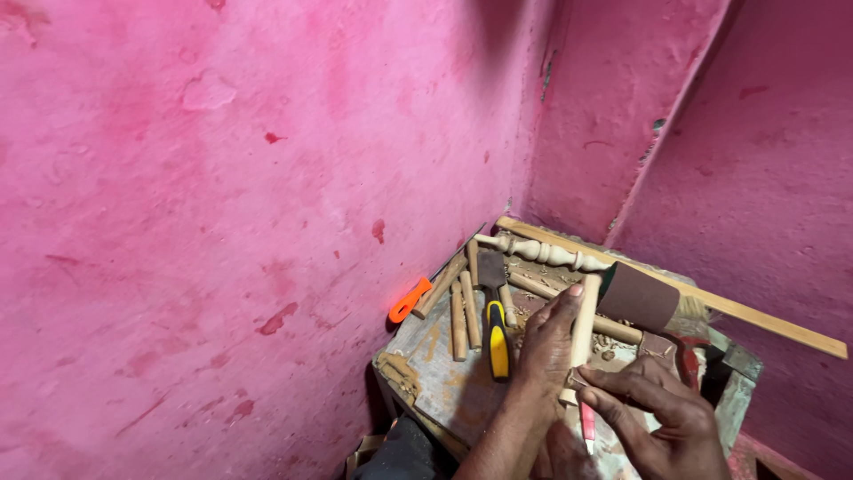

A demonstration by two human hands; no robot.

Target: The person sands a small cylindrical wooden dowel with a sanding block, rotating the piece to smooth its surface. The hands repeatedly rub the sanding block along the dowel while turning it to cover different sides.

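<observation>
Head view: pink wall fills the frame from 9 to 12 o'clock. Orange-handled tool (410, 300) lies at the counter (440, 391) edge, short wooden sticks (462, 316) beside it, then a yellow-black chisel (495, 331). Left hand (544, 342) is closed around a wooden dowel (584, 331), held near upright. Right hand (662, 411), at 5 o'clock, pinches the dowel's lower end. Turned spindle (544, 252) lies at 1 o'clock.

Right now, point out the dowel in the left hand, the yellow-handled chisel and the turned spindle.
dowel (585, 324), head view, middle of its shaft.
yellow-handled chisel (498, 342), head view, on the yellow grip.
turned spindle (544, 252), head view, on its carved middle.
</observation>
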